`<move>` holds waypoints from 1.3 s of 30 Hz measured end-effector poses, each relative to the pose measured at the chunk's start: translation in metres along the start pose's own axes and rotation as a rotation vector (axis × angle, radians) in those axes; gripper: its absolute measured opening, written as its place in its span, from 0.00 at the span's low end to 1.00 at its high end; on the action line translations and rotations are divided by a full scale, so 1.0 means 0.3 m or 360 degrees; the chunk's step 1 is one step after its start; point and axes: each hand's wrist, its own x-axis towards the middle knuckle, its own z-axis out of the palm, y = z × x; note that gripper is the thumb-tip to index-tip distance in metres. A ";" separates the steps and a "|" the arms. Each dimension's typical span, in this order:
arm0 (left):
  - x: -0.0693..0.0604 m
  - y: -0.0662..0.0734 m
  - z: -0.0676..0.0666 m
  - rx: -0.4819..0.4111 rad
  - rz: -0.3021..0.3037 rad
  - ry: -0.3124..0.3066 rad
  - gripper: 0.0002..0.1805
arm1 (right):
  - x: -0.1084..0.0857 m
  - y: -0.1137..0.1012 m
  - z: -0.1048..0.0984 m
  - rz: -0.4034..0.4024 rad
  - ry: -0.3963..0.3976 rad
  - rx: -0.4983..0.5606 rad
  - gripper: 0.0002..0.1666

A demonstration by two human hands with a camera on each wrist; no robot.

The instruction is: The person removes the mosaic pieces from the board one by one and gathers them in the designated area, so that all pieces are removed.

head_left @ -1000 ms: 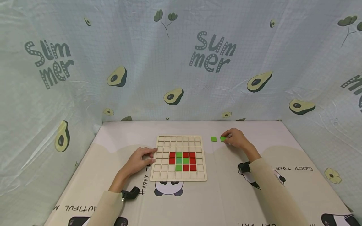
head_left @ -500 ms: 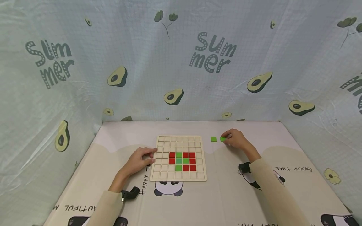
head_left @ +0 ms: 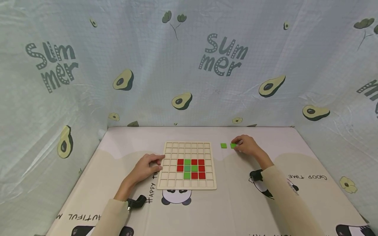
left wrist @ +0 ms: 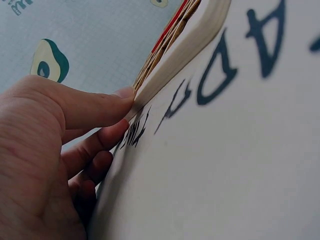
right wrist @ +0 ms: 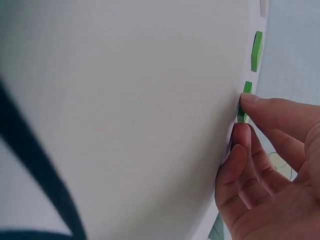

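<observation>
A square wooden grid board [head_left: 172, 150] lies on the table, with red tiles [head_left: 201, 168] and green tiles [head_left: 187, 175] filling several of its cells. My left hand [head_left: 144, 168] rests at the board's left edge, thumb and index fingertip touching the rim, other fingers loosely bent. To the right of the board, my right hand [head_left: 247, 145] has its thumb and index finger on a green square tile [right wrist: 248, 88] lying on the table, pinching it by its edges. Fingertips partly cover that tile. A second green tile [head_left: 223, 146] lies flat between it and the board.
The table [head_left: 224, 209] has a pale cloth printed with pandas and lettering. A curtain [head_left: 141, 52] with avocado prints stands upright behind and along both sides. A black wrist camera [head_left: 136, 202] sits on the left wrist, another [head_left: 255, 175] on the right.
</observation>
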 end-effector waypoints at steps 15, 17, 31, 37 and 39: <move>0.007 0.000 -0.001 -0.0004 -0.0001 -0.0003 0.25 | -0.014 -0.010 -0.013 -0.0074 0.0023 0.0014 0.22; 0.007 0.001 -0.001 -0.0002 -0.0005 -0.0002 0.25 | -0.013 -0.018 -0.011 -0.0115 0.0039 -0.0004 0.22; 0.005 -0.002 0.001 0.0013 -0.0036 -0.0005 0.25 | -0.002 -0.158 0.044 -0.0354 0.0017 -0.0007 0.20; 0.001 -0.001 -0.001 0.0011 -0.0038 0.0000 0.25 | 0.003 -0.211 0.078 -0.0401 -0.0011 0.0037 0.21; 0.000 0.000 -0.002 0.0015 -0.0034 0.0001 0.25 | 0.004 -0.232 0.087 -0.0421 -0.0024 0.0040 0.21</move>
